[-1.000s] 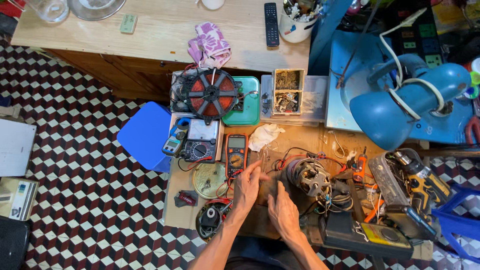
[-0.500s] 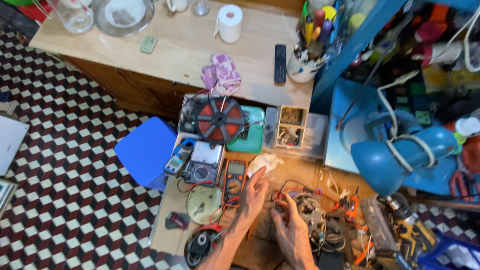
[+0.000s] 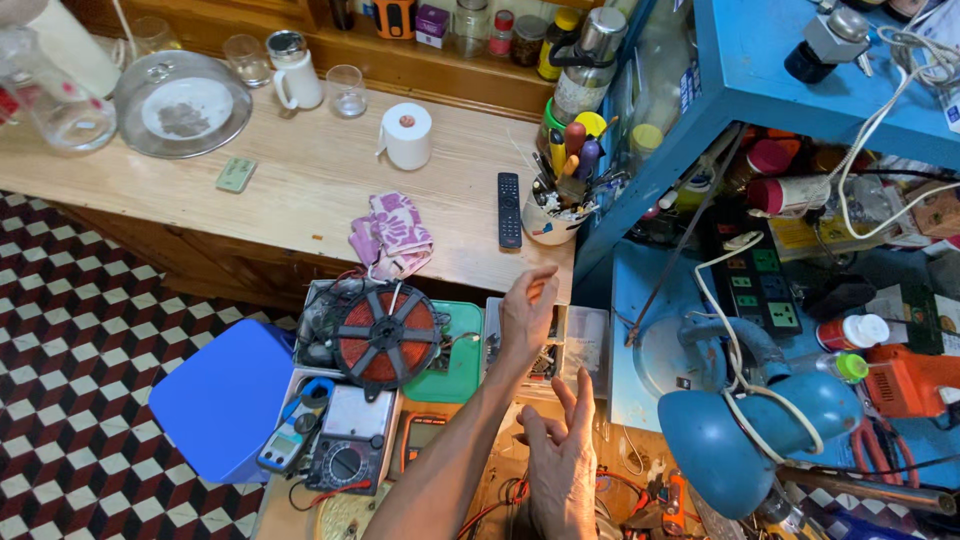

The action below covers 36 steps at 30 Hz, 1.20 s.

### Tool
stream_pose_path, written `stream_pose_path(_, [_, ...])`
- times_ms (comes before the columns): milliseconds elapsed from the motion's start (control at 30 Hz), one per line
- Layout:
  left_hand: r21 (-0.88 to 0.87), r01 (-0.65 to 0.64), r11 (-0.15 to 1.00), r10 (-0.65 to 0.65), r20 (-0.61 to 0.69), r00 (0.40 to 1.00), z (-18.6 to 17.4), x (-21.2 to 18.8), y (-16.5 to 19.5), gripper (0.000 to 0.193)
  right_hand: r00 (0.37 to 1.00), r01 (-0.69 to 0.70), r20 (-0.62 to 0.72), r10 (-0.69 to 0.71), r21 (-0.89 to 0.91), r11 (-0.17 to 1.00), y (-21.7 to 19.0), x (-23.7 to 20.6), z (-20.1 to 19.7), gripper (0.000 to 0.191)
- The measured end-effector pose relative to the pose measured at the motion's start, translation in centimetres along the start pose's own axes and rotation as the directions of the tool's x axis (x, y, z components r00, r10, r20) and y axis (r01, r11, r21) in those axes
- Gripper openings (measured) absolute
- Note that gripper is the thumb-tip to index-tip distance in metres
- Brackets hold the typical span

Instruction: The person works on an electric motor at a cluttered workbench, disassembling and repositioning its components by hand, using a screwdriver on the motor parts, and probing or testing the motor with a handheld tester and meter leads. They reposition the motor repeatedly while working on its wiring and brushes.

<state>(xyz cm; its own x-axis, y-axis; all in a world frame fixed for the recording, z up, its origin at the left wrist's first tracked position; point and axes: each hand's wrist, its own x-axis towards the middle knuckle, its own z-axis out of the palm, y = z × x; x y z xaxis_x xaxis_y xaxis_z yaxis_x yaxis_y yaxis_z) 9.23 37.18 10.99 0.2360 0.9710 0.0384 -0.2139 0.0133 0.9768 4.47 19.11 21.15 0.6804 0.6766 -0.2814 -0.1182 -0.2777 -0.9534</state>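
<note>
The left hand reaches forward with its fingers loosely spread and holds nothing; it hovers over a clear plastic parts box that sits at the back of the cluttered workbench, just below the edge of the long wooden table. The box has small compartments with dark little parts in them, though what they are is too small to tell. The right hand is lower and nearer the body, open with the fingers stretched upward, gripping nothing, above a tangle of red wires. Just left of the parts box lies a green tray, and beside that a red-orange coil disc rests on top of a shallow box of wires. In front of the disc are a multimeter and a small blue clamp meter, next to a blue stool. On the wooden table a white cup is crammed with screwdrivers and pens, with a black remote just to its left, a folded pink patterned cloth, a roll of white tape and a glass dome covering a plate with some dark crumbs. A blue desk lamp stands to the right of the hands.
</note>
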Motion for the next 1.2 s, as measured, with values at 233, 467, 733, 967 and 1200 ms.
stream_pose_path(233, [0.242, -0.135, 0.961, 0.161, -0.088, 0.983, 3.2, 11.8, -2.4, 0.031, 0.999, -0.009, -0.037, 0.009, -0.019, 1.0, 0.1, 7.4, 1.6, 0.089])
stream_pose_path(467, [0.541, -0.25, 0.803, 0.255, 0.066, 0.965, 3.9, 18.7, -4.4, 0.031, 0.995, -0.014, -0.101, 0.011, -0.021, 1.0, 3.1, 12.0, 1.8, 0.085])
stream_pose_path(733, [0.484, -0.357, 0.799, 0.357, 0.096, 0.929, 3.5, 19.6, -6.1, 0.016, 0.994, -0.073, -0.081, 0.074, 0.008, 0.997, 4.6, 13.1, 0.6, 0.076])
stream_pose_path(967, [0.357, -0.137, 0.924, 0.109, 0.098, 0.989, 2.7, 20.5, -5.0, 0.023, 0.993, -0.105, -0.055, 0.105, -0.001, 0.994, 4.1, 12.1, 0.5, 0.08])
stream_pose_path(1200, [0.07, 0.001, 0.998, -0.007, 0.087, 0.996, 1.0, 17.4, 1.2, 0.023, 0.984, -0.177, -0.02, 0.176, -0.084, 0.981, 2.6, 9.5, -0.2, 0.079])
